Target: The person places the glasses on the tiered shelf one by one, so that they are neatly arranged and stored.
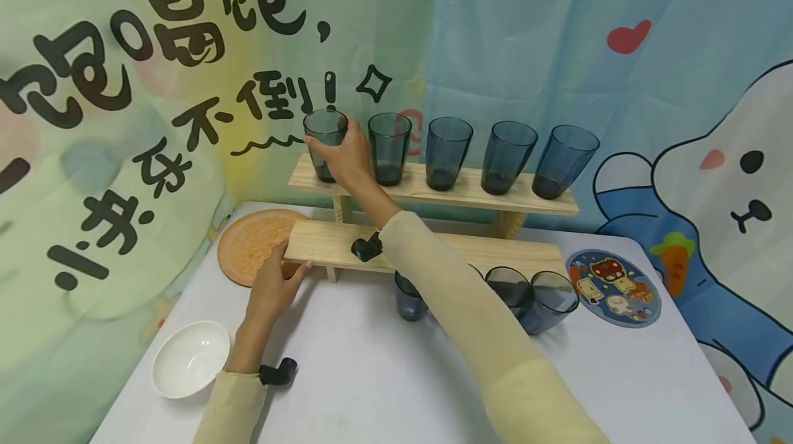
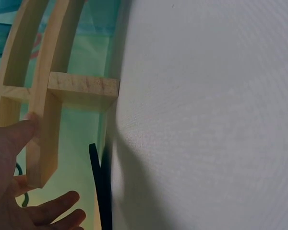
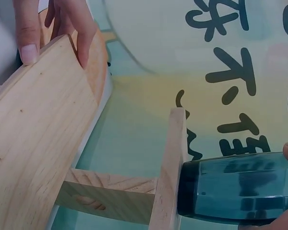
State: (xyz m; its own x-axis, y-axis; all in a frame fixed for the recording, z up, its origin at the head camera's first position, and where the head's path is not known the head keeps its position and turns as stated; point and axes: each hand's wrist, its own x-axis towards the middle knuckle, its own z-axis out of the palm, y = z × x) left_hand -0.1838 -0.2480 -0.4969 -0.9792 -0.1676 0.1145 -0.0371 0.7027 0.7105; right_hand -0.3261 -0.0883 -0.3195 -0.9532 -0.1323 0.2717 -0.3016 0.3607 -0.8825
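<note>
My right hand (image 1: 353,158) grips a blue-tinted drinking glass (image 1: 322,129) at the left end of the upper shelf of a two-tier wooden rack (image 1: 471,189). In the right wrist view the base of that glass (image 3: 230,187) is right at the shelf board. My left hand (image 1: 272,289) holds the left end of the lower shelf (image 1: 322,241) between thumb and fingers. The left wrist view shows the thumb on the edge of the board (image 2: 43,143), with other fingers spread below. More glasses (image 1: 449,151) stand in a row along the upper shelf.
Several glasses (image 1: 551,299) stand on the white table (image 1: 372,375) before the rack, partly hidden by my right sleeve. An orange round mat (image 1: 248,244) and a white bowl (image 1: 191,359) are on the left. A patterned blue round mat (image 1: 613,289) lies at right. Printed curtains hang behind.
</note>
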